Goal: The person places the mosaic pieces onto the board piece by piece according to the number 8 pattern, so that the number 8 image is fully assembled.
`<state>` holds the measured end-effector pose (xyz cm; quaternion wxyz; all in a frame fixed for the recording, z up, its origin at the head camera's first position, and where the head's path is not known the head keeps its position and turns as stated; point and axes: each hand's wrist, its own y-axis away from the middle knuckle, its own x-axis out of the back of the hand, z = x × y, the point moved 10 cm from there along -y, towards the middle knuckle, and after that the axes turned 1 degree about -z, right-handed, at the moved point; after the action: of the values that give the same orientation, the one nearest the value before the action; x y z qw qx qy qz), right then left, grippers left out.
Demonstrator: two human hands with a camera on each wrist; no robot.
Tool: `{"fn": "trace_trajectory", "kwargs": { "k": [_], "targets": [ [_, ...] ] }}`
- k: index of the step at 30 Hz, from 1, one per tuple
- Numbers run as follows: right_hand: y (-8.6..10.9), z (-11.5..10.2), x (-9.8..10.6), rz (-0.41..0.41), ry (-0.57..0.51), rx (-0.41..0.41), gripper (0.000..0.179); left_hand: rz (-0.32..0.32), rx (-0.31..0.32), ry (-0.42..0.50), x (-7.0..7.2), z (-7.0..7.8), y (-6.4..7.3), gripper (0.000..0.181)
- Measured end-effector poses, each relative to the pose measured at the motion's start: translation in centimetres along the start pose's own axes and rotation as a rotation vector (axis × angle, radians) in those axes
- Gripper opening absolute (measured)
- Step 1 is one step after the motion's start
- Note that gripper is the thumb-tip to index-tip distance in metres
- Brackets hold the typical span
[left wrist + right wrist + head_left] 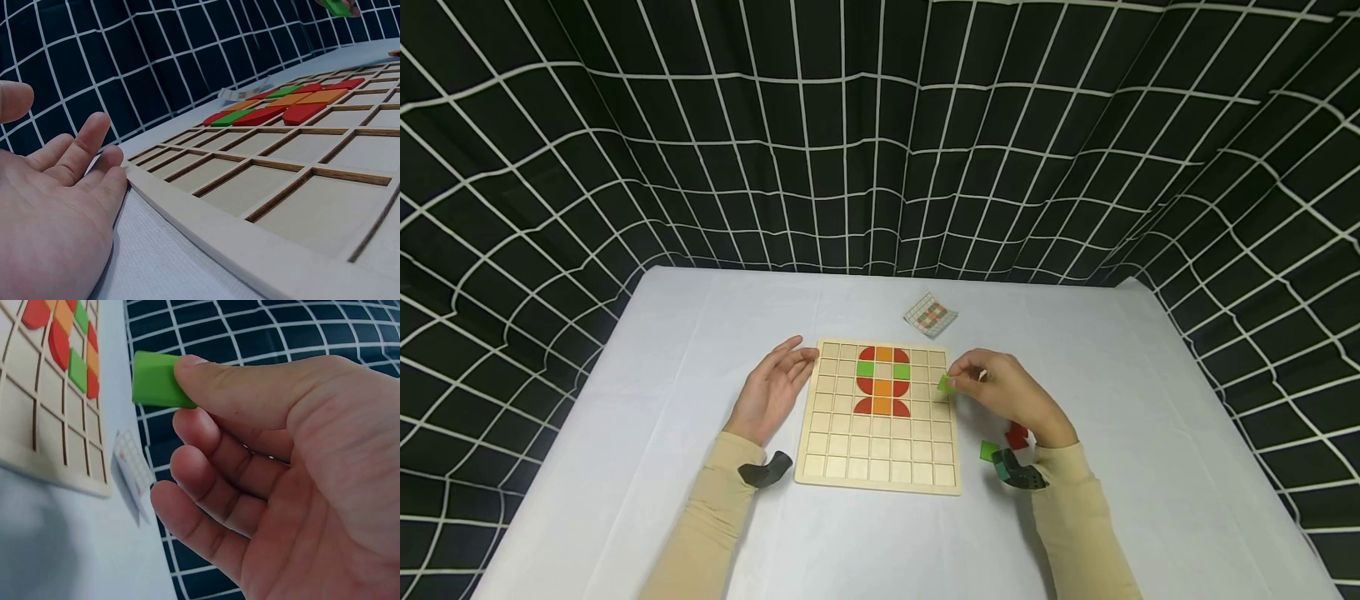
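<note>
Right hand [1006,387]: grip is pinching 1 green tile [155,378] by its end, thumb lying on the face seen from the wrist. The tile is hovering above the right border of the wooden grid board [880,448], its free end pointing left toward the laid pieces [882,388], its edges sitting askew to the grid lines. Its face is looking nearly square; cannot tell a long axis. Left hand [771,393]: palm facing up, fingers lying loosely spread at the board's left edge near the far corner. The laid pieces are forming a block 3 wide and 4 deep, long axis running near to far. On the white desk [625,417], a pattern card [931,315] is lying beyond the board, 1 corner pointing toward it; a loose green piece [988,450] and red pieces [1017,436] are lying near the right sleeve [1078,517].
</note>
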<state>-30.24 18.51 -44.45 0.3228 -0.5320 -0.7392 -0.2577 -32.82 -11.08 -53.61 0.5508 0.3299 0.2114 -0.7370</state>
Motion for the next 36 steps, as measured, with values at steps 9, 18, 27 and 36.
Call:
{"fn": "trace_trajectory", "kwargs": {
  "k": [9,18,27,36],
  "targets": [
    [-0.2,-2.0,-1.2,-0.016,0.001,0.096,0.003,0.004,-0.002,0.001,0.0,0.0,-0.1,0.051],
    [-0.3,-3.5,-3.5,-0.092,0.001,0.148,0.004,0.002,0.000,-0.005,0.1,0.0,-0.1,0.049],
    [-0.5,-4.0,-5.9,-0.171,0.018,0.159,0.003,0.010,0.006,0.007,0.3,-0.2,-0.1,0.049],
    [-0.5,-3.5,-7.8,-0.267,0.041,0.113,0.005,0.004,0.006,0.000,0.3,-0.1,-0.1,0.053]
  ]
}}
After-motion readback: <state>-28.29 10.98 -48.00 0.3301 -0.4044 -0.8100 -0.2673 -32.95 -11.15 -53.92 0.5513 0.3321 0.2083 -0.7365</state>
